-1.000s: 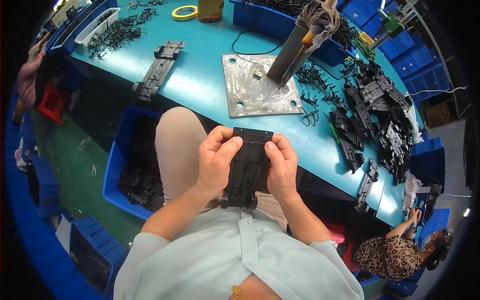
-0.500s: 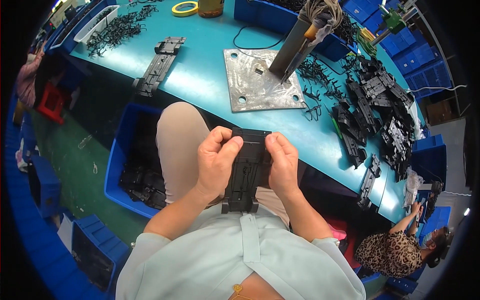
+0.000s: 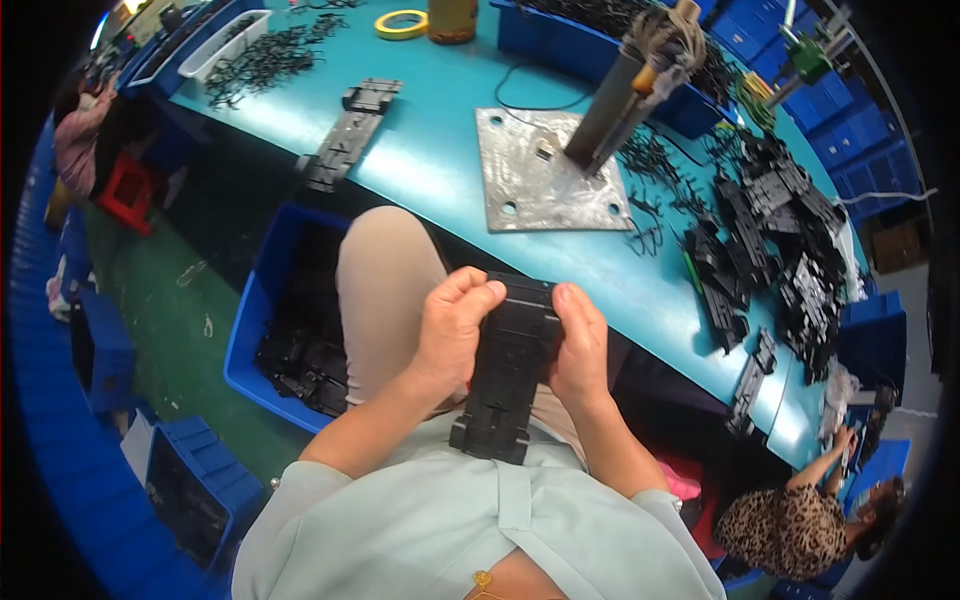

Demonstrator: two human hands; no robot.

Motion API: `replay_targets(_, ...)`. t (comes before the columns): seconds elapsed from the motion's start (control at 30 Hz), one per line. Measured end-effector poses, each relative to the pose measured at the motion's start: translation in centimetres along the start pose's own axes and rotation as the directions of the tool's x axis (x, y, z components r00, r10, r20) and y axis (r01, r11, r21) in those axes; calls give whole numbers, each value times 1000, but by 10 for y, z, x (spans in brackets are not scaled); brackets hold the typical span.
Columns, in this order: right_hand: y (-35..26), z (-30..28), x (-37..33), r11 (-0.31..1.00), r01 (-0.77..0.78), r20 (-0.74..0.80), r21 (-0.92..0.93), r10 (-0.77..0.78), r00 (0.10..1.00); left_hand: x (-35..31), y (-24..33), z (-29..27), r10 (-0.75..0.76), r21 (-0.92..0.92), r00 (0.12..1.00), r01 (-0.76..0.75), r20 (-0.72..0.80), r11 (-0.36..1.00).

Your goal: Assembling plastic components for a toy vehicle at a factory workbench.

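Observation:
I hold a long black plastic frame part (image 3: 505,370) over my lap, lengthwise toward my body. My left hand (image 3: 452,328) grips its left edge, thumb pressed on the top end. My right hand (image 3: 578,345) grips the right edge, fingers curled over the upper corner. The part's lower end rests against my pale green shirt. Both hands are below the near edge of the teal table (image 3: 440,130).
A grey metal plate (image 3: 540,175) with an upright fixture (image 3: 625,95) stands on the table. Piles of black parts (image 3: 770,240) lie at right, another long black part (image 3: 345,135) at left. A blue bin (image 3: 290,330) of black parts sits by my left knee. A person in a leopard-print top (image 3: 800,525) sits lower right.
The black part and both hands have shifted slightly lower and closer to my body; my grip on it is unchanged.

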State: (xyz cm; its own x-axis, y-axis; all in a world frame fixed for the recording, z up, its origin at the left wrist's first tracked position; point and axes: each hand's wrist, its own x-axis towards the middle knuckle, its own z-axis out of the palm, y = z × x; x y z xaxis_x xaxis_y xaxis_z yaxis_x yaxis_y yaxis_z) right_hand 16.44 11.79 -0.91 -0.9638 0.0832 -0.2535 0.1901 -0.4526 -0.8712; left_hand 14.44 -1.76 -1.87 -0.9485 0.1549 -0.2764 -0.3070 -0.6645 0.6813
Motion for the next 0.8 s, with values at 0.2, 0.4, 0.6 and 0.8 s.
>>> replay_targets(0.2,-4,-5,-3,1000,0,3,6,0,1000,-6,1,-6,-108,51,994,107,18,993)
replay_targets(0.4,-12,-16,10,986,130,-22,102,-129,991,-20,19,-13,-349,403,897,224,271,887)
replay_targets(0.6,-21,-15,19,984,161,22,80,-163,986,-10,40,-7,-274,482,920,112,281,869)
replay_targets(0.8,-32,-18,36,918,305,69,-253,-297,952,42,134,-25,42,361,995,-73,93,930)
